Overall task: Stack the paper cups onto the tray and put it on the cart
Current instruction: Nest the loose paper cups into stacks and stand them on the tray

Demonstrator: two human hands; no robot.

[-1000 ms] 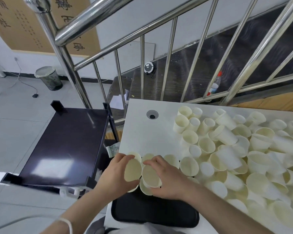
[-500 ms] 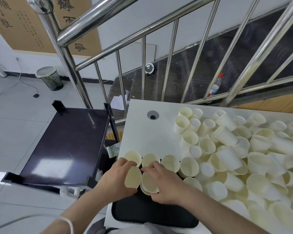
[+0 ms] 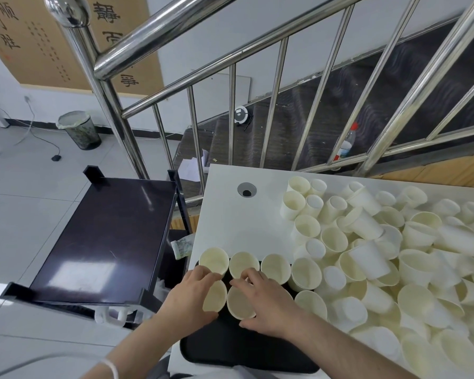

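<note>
The left hand (image 3: pixel 188 296) is curling its fingers around a paper cup (image 3: pixel 214 296) and holding it over the black tray (image 3: pixel 230 348). The right hand (image 3: pixel 263 299) is gripping a second paper cup (image 3: pixel 240 302), and that cup is sitting just beside the first one, with the two cups touching. Both cups are standing with their open tops up. I cannot tell if their bottoms are touching the tray. The two hands are close together, side by side, at the near edge of the white table (image 3: pixel 230 222). Just behind the hands, a row of three cups (image 3: pixel 244 263) is standing open side up at the far edge of the tray. To the right, a big pile of loose cups (image 3: pixel 394 255) is covering the table, some standing and some lying on their sides. The dark cart (image 3: pixel 104 242) is waiting on the left, just beside the table, and its top shelf is shining in the light. A shiny metal railing (image 3: pixel 153 31) is rising behind the table. A small bin (image 3: pixel 78 129) is standing on the floor far off by the wall. A bottle with a red cap (image 3: pixel 346 140) is sitting behind the railing bars.
</note>
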